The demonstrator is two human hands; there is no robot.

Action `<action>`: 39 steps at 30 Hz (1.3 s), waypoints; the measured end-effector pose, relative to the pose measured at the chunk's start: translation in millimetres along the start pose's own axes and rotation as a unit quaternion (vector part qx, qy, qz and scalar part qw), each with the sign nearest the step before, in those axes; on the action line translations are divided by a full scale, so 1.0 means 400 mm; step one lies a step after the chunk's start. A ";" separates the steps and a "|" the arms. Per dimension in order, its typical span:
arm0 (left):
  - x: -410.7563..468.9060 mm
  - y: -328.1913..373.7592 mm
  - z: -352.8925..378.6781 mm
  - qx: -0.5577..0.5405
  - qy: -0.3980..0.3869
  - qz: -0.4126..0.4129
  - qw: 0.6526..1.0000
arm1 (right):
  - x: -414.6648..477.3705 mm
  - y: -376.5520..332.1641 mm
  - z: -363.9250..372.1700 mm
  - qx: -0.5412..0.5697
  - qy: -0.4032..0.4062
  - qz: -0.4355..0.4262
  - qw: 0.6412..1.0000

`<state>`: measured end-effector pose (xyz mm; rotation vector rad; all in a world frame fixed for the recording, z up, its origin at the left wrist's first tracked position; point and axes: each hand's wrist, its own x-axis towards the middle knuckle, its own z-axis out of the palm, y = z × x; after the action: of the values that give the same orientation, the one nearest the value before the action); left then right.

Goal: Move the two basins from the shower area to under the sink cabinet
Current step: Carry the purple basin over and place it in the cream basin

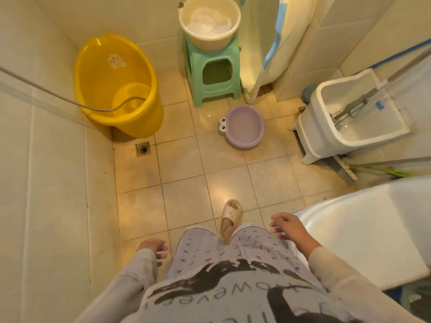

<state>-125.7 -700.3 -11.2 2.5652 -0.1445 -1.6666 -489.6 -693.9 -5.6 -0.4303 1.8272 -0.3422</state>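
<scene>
Standing low in the frame, both hands, left hand [152, 249] and right hand [288, 226], are held loosely spread and empty for balance, while the cream basin [210, 22] is perched on the green stool [213, 73] at top centre and the purple basin [244, 129] is left on the floor [182, 164] below.

cream basin [210, 22] top cropped, contents unclear

A small home bathroom. Beige tiles cover the walls and floor, with a floor drain [143, 149] set in them. A shower curtain [268, 43] hangs in the corner, and a toilet [363, 229] stands at the right.
</scene>
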 end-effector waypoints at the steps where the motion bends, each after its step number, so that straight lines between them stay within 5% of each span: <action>1: 0.003 0.029 0.004 -0.008 -0.005 -0.001 1.000 | 0.022 -0.045 -0.007 -0.005 -0.006 -0.011 1.000; 12: 0.036 0.421 0.044 -0.006 -0.010 -0.016 1.000 | 0.180 -0.364 -0.014 -0.048 -0.029 -0.006 0.998; 27: 0.096 1.241 0.223 0.241 -0.090 0.203 0.945 | 0.353 -0.585 0.030 0.120 0.044 0.153 0.980; 39: 0.245 1.313 0.410 0.289 -0.110 0.168 0.936 | 0.638 -0.667 0.002 0.113 0.016 0.159 0.981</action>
<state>-254.8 -1236.0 -104.9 2.4744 -1.1799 -1.9778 -524.3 -1047.6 -104.9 0.0276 1.8271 -0.3313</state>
